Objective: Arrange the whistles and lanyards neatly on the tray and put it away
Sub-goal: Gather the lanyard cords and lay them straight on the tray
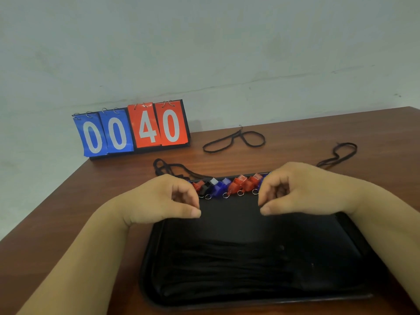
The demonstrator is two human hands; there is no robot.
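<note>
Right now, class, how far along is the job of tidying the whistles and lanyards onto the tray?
Done: whistles lined along the far edge of the tray, a lanyard bundle on its near half. In hand: left hand and right hand, fingers curled, at the row's ends, seemingly empty. Left: three loose lanyards on the table; storing the tray.

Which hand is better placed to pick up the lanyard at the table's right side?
Likely right: the right hand hovers close beside that lanyard; the left hand is across the tray.
</note>
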